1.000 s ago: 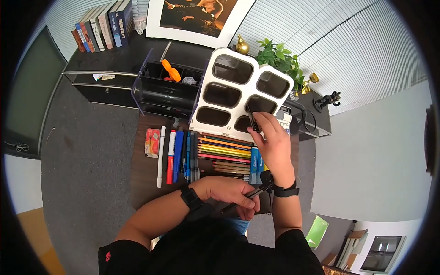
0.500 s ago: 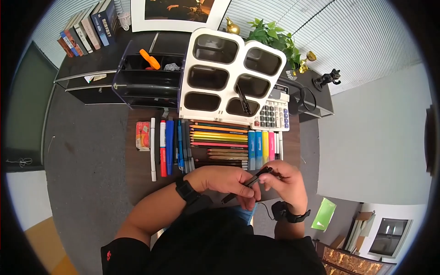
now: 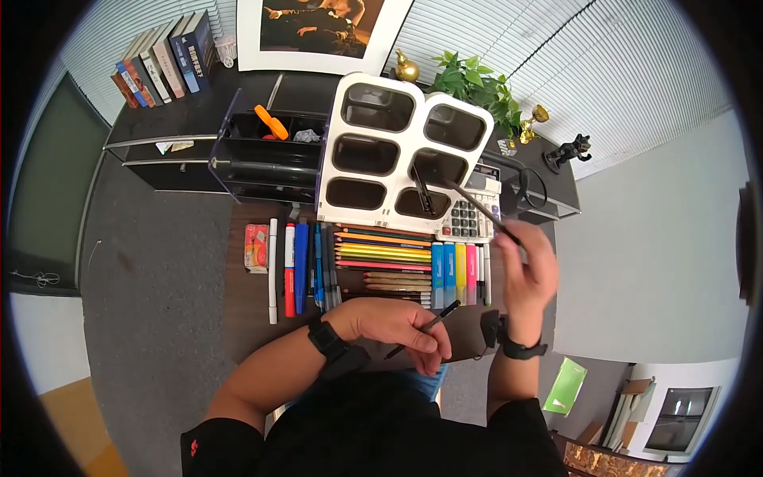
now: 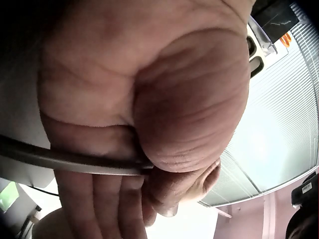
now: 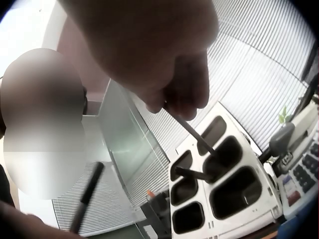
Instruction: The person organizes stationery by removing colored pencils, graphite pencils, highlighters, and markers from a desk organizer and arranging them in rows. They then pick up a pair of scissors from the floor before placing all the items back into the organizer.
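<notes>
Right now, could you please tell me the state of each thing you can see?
Left hand: holding a dark pen
Right hand: pinching a second pen
Organizer: compartments open, something dark leaning out of one
Pencils: lying side by side, tips leftward
Highlighters: lying in a row
Red marker: lying
Calculator: beside the organizer, display unreadable
Books: standing in a row

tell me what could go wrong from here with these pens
The dark pen, pinched near one end by the right hand, could swing and knock the white organizer. It might also bump the leaning pen that already sticks out of a compartment. The spare pen juts out past both sides of the left hand, so it may catch on something or slip.
</notes>
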